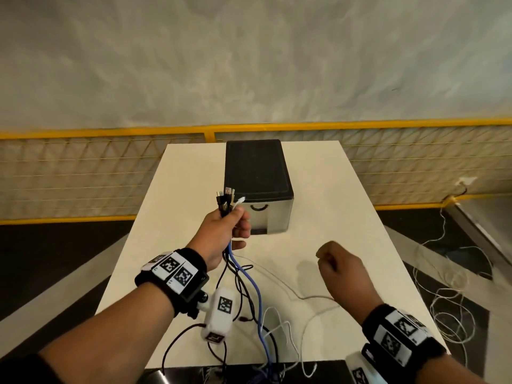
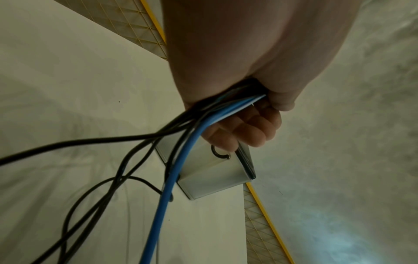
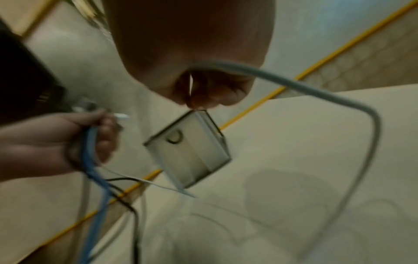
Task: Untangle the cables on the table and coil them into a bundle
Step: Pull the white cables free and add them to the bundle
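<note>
Both forearms are bare. Each wrist wears a black band (image 1: 177,284) with white square marker tags — black-and-white patterns. A white camera unit (image 1: 219,317), also tagged, hangs under the left band.

no readable text anywhere; the wristbands (image 1: 173,273) carry only black-and-white square marker patterns

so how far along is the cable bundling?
Done: the plug ends are gathered upright in the left hand, with the blue cable and black cables. In hand: the right hand grips a white cable, apparently drawing it out. Left: the lengths lie loose over the table edge; nothing is coiled.
</note>
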The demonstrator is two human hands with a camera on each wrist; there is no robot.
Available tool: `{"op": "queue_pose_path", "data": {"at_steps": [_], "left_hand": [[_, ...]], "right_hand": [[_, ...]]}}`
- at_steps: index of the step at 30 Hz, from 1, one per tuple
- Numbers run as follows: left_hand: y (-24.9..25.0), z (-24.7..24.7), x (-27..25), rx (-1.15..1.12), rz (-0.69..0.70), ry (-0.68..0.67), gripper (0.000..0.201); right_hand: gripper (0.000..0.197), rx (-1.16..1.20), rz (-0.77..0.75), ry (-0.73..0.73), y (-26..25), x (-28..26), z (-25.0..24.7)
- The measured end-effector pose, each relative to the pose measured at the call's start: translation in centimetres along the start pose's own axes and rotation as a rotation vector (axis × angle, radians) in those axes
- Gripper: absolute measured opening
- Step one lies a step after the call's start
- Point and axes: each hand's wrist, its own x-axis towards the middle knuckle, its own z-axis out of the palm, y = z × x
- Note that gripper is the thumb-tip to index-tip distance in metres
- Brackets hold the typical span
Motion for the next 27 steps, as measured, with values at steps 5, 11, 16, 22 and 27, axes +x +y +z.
{"op": "queue_pose_path", "data": {"at_steps": [5,11,16,22,27], "left_hand": [[-0.3,0.2,0.4,-0.009,-0.006,0.007,0.026],[-0.1,0.5,0.3,-0.012,0.001,0.000,0.026],[-0.1,-0.2,-0.3,0.013,0.016,-0.024,0.026],[0.1,-0.6,-1.0,0.012,0.010,-0.049,0.027],[0.0,-0.4,-1.9,0.048,0.007,-0.113,0.029]], "right_hand": [[0.019,-0.321,-0.445,-0.475,-4.0,-2.7,0.9],[0.040,-0.822,-0.162,-0.881,-0.2,-3.9,6.2],[0.021,-0.510,0.014,-0.874,0.0,-2.8,5.0],[0.010,0.155,0.307,-0.810,-3.8,-0.8,0.2],[0.008,0.722,0.375,-0.682,-6.2,0.2,-1.1]]}}
